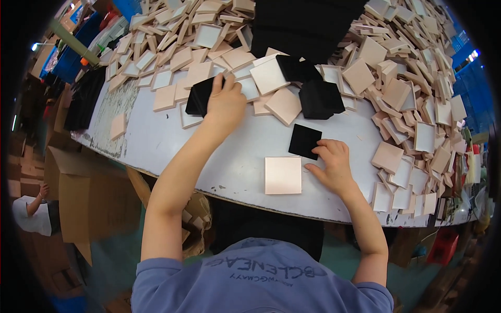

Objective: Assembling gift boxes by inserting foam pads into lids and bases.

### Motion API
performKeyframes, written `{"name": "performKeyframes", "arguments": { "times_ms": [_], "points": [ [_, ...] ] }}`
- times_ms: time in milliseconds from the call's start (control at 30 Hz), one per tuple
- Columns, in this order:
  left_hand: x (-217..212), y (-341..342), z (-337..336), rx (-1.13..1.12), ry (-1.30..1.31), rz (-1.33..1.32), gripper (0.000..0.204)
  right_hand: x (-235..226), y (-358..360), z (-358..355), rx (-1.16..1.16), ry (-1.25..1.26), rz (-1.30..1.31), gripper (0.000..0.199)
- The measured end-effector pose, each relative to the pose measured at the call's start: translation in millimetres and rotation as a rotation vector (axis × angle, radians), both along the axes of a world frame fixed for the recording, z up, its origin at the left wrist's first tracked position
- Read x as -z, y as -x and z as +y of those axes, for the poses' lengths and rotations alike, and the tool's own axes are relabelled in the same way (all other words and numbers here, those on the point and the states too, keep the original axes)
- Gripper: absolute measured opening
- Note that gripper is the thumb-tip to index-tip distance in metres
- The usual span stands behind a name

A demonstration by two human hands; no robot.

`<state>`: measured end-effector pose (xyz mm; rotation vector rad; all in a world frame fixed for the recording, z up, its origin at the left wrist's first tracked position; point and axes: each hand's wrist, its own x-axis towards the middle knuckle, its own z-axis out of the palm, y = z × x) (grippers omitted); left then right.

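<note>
My left hand (225, 105) is closed at the right side of some black square pads (199, 97), lying over pale boxes at the back left. Its thumb is hidden. My right hand (334, 163) has its thumb and fingers apart. The fingertips touch the right corner of a single black square pad (304, 141), while the thumb points toward a shallow pink square box (283, 176) near the table's front edge. That box shows a plain, shiny face. Farther back sit a stack of black pads (319, 99) and another black bunch (297, 69).
Pale pink and white shallow boxes lie heaped at the back left (198, 31) and along the right side (407, 104) of the white table (245, 151). Black material (305, 26) stands between the heaps. An open cardboard carton (96, 193) is left below the table; another person (32, 214) is beyond.
</note>
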<state>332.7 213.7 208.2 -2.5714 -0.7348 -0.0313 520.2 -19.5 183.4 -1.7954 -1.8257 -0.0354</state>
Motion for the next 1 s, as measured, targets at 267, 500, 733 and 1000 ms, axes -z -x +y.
{"name": "performKeyframes", "arguments": {
  "times_ms": [267, 500, 733, 1000],
  "points": [
    [-38.9, 36.2, -65.1, 0.384, 0.439, -0.488, 0.004, 9.1, -5.5, 12.3, -0.03, -0.069, -0.148, 0.018],
    [12.5, 50.7, -143.4, 0.391, 0.884, -0.535, 0.019, -21.9, 11.3, 0.1, 0.061, -0.33, -0.181, 0.01],
    [47.9, 44.2, -143.6, 0.458, 1.076, -0.882, 0.075, -38.9, 42.9, -31.1, -0.412, -0.046, -0.401, 0.013],
    [33.1, 48.8, -151.8, 0.362, 0.968, -0.809, 0.104, -34.7, 25.4, -38.4, -0.373, 0.074, 0.229, 0.021]
  ]
}}
